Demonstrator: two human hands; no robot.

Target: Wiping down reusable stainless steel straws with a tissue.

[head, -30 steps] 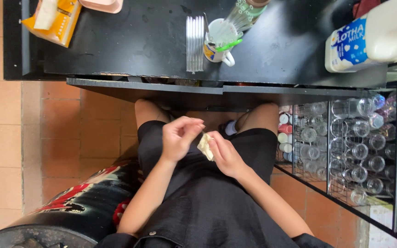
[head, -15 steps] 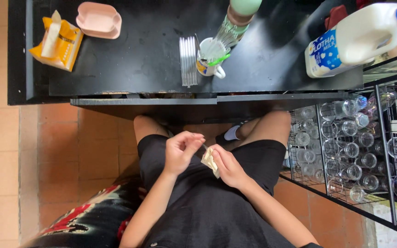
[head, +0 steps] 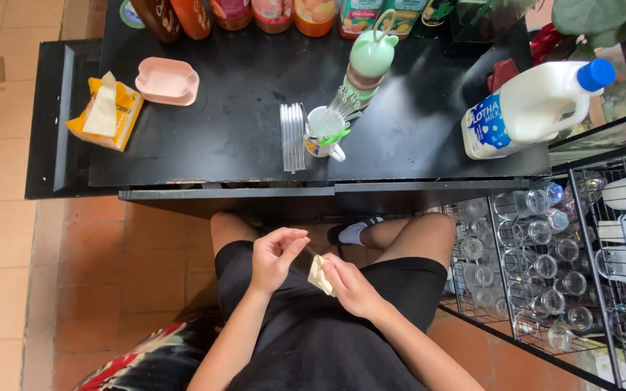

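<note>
- Landmark: black table (head: 240, 137); everything is placed against it.
- Person sits below the table's near edge, legs crossed, both hands over the lap.
- Right hand (head: 349, 286): closed around a small cream packet (head: 319, 276), thumb and fingers pinching it; packet sits below the table's front edge, just above the black shorts.
- Left hand (head: 275, 255): fingers curled, tips pinched on something thin next to the packet's top corner; too small to say what it is.
- Progress, my read: packet looks barely started, top corner being worked, most of it intact; can't tell if it's open yet. Emptying it looks left to do.
- Packages on the table:
  - Yellow tissue pack (head: 104, 112), left end, white tissue sticking out of the top.
  - Pink oval dish (head: 167, 80), just right of the tissue pack.
  - Clear flat sticks (head: 293, 136) lying mid-table, touching a white mug (head: 325, 134) with a green spoon in it.
  - Pale green bottle (head: 367, 65) behind the mug.
  - White milk jug (head: 534, 108), blue cap, blue-and-white label, lying tilted at the right end.
  - Row of orange, red and green jars and cartons (head: 269, 13) along the far edge.
- Wire rack of glasses (head: 537, 268), right of the table and lower.
</note>
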